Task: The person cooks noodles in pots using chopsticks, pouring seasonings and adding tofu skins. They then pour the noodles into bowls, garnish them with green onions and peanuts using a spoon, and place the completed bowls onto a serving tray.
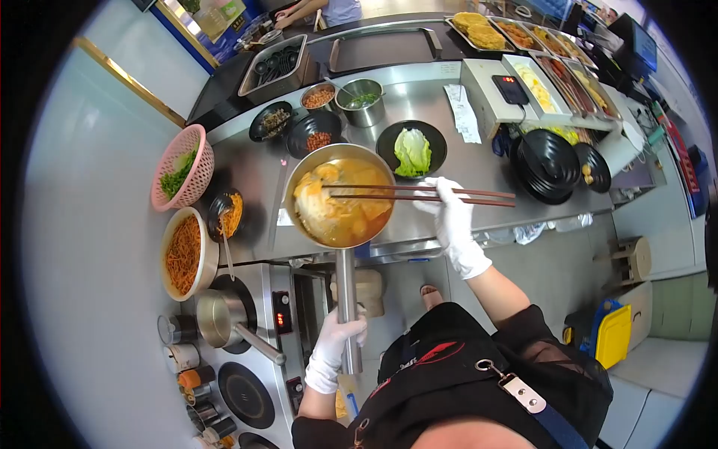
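My left hand (336, 344), in a white glove, is wrapped round the metal handle of a saucepan (345, 277). Orange broth with pale, egg-like food (318, 206) fills much of the pan, which is held over the counter's front edge. Long brown chopsticks (449, 196) are gripped in my gloved right hand (447, 206), their tips in the food at the pan's left side. Just beyond the pan, to the right, a black bowl (437, 142) holds lettuce leaves (413, 153). Black bowls with chopped toppings (318, 140) stand behind the pan.
A pink basket (202, 168) of greens and a bowl of noodles (184, 253) stand left. Below them, another saucepan (219, 318) sits on a cooker. Stacked black bowls (544, 166) and food trays (538, 82) are at right. Another person's arms (299, 10) show at the top.
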Demonstrator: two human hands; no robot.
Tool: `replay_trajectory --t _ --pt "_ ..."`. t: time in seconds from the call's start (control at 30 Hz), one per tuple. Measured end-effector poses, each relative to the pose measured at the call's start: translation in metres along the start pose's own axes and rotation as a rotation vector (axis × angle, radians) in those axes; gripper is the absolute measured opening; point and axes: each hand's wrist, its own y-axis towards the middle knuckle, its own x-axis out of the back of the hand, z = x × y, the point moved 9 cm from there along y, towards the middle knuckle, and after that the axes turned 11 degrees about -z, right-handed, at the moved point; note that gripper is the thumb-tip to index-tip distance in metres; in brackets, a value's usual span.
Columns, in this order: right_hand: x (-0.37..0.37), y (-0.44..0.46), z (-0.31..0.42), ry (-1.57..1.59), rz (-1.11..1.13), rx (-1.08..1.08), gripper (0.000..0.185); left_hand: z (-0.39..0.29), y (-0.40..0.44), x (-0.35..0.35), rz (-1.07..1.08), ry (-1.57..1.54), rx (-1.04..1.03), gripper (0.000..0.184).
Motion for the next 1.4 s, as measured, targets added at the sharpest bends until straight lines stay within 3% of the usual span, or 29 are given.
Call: replay_trajectory --t 0.23,0.43,0.9,1.2,1.4 --pt "0.035 0.099 0.02 0.079 -0.066 -0.102 0.022 -0.037 0.068 -0.06 0.013 0.056 -0.018 0.031" --pt "0.052 0.134 0.036 0.109 -0.154 -0.089 0.024 -0.062 0.113 -0.063 0.008 0.154 0.021 0.027" --pt "0.092 0.158 0.085 0.213 -0.191 -0.005 0.024 -0.115 0.173 -0.049 -0.02 0.309 0.001 0.024" --pt "0.15 0.152 0.099 0.123 -0.367 0.078 0.024 -0.129 0.191 -0.041 -0.047 0.373 -0.049 0.026" --pt "0.148 0.148 0.101 -0.007 -0.349 0.195 0.019 -0.125 0.197 -0.036 -0.044 0.361 -0.05 0.026"
